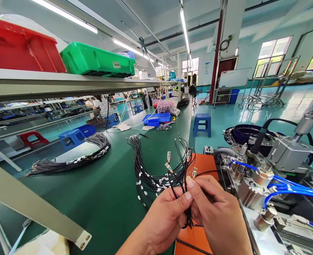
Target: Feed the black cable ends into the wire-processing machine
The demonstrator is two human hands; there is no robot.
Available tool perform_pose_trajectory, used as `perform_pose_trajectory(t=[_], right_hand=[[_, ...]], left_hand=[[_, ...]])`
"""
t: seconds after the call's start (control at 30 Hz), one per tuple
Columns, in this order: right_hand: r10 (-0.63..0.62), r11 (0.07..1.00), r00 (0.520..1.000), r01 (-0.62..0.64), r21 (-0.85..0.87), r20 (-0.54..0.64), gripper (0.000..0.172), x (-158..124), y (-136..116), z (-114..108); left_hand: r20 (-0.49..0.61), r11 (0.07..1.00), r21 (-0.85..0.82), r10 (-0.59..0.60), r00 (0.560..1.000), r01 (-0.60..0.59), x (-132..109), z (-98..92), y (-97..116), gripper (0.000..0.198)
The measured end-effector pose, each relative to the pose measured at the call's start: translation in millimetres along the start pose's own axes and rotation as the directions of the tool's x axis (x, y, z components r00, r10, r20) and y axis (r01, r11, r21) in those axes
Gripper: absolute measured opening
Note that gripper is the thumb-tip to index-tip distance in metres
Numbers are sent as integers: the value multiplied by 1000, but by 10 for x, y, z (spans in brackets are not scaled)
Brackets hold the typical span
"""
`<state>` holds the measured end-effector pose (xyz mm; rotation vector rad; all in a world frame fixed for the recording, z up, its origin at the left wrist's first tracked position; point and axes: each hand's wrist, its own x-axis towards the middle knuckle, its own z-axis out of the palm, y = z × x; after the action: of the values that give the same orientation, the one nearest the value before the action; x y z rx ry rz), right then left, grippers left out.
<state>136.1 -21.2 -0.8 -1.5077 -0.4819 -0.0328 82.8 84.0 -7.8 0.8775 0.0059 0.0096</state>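
Observation:
Several black cables (186, 173) are bunched between my two hands, low in the view right of the middle. Their metal USB-type connectors (168, 166) stick up above my fingers, with coloured wires showing just below the metal. My left hand (167, 216) is closed round the cables, its thumb pressed on them. My right hand (217, 209) pinches the same cables close to the thumb of the left. The lower part of the bunch is mostly hidden behind my fingers. Just beyond, a curved bundle of black cables (148, 175) with white tags lies on the green table (105, 209).
Another cable bundle (76, 159) lies at left. An orange surface (205, 163) is under my hands, beside a machine (262, 187) with blue air hoses. A shelf (92, 86) with red and green bins (98, 60) overhangs the left. Blue trays (156, 118) sit further back.

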Motion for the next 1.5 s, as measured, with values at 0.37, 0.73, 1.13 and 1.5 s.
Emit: perform_pose_trajectory(t=[0.37,0.73,1.13,1.5], right_hand=[[92,996,978,-94,1,185,30,10,83,-71],[57,998,985,-55,-17,163,31,-29,62,-32],[234,950,935,-278,141,267,36,-10,50,-92],[396,807,865,-488,334,309,42,-46,112,-99]], left_hand=[[-8,996,84,-17,1000,18,16,2,-6,38],[58,995,104,-13,998,7,8,25,-10,35],[14,982,190,-5,1000,2,20,77,-14,50],[18,976,217,-21,1000,16,32,49,-67,36]])
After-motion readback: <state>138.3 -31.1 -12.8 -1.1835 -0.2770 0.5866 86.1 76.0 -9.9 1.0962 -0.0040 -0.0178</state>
